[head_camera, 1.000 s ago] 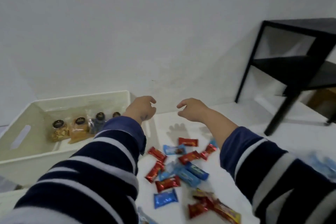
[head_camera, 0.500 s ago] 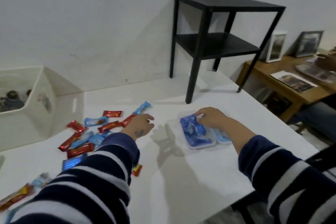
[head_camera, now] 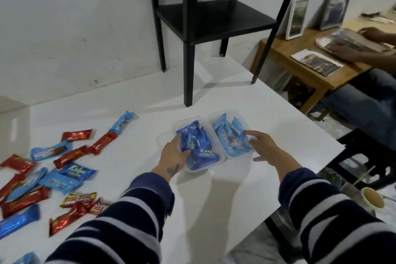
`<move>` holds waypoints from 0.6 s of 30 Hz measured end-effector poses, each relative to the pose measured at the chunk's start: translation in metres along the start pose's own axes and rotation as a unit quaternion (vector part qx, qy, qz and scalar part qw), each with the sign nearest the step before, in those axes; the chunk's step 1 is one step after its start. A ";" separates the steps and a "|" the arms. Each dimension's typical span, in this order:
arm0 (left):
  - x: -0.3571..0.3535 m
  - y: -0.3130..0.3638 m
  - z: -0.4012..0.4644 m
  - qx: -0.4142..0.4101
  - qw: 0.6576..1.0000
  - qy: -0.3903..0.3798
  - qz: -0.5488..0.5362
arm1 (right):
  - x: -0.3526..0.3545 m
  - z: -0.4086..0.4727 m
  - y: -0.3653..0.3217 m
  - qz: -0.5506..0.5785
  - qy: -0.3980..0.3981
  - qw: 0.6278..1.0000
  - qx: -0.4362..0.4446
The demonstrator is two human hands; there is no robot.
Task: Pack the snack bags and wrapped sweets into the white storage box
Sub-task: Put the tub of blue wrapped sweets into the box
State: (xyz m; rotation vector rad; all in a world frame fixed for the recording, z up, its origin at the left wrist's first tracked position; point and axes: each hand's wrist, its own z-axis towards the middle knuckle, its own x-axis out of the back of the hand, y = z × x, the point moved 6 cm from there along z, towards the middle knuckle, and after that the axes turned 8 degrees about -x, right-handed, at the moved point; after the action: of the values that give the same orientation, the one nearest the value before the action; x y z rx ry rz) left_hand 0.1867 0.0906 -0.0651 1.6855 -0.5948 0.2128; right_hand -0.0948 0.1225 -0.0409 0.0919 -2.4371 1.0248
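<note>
Two clear plastic tubs sat side by side and touching on the white table [head_camera: 246, 195], the left tub [head_camera: 218, 162] packed with dark blue wrapped sweets and the right tub [head_camera: 230, 156] with light blue ones; the number in each could not be told. The left hand [head_camera: 173, 156] lay at the left tub's near left corner, thumb and fingers pinched on a dark blue packet [head_camera: 186, 141] inside it. The right hand [head_camera: 264, 148] rested against the right tub's outer wall with fingers spread apart, clamped on nothing that could be seen. Both tubs ran with their long axis away from the person, angled slightly to the left at the far end. To the left, loose wrapped sweets [head_camera: 70, 156] lay scattered flat on the table, pointing every which way: about eight red, about seven blue, and two with yellow-and-red labels. The white storage box was out of view. A black two-tier side table [head_camera: 189, 53] stood on the far part of the table against a scuffed white wall [head_camera: 75, 28]. To the right stood a low wooden table [head_camera: 300, 70] with two framed pictures [head_camera: 297, 17], where another person's hands [head_camera: 347, 49] rested on printed sheets. One cup [head_camera: 372, 197] stood at the lower right.
</note>
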 end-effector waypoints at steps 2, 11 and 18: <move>-0.001 0.000 0.003 -0.005 1.000 0.001 -0.006 | 0.000 0.003 0.006 0.129 -0.017 0.991 -0.037; 0.001 0.008 0.001 0.016 0.998 -0.007 -0.062 | 0.029 -0.018 -0.028 0.235 0.046 0.970 -0.031; 0.007 0.035 -0.014 0.069 0.978 0.030 -0.195 | -0.022 -0.064 -0.049 0.183 -0.029 0.982 0.047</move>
State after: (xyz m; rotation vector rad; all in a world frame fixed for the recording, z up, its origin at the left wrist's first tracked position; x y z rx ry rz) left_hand 0.1777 0.0994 -0.0291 1.8859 -0.1989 0.0219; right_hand -0.0367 0.1286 0.0190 -0.3106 -2.5117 1.3105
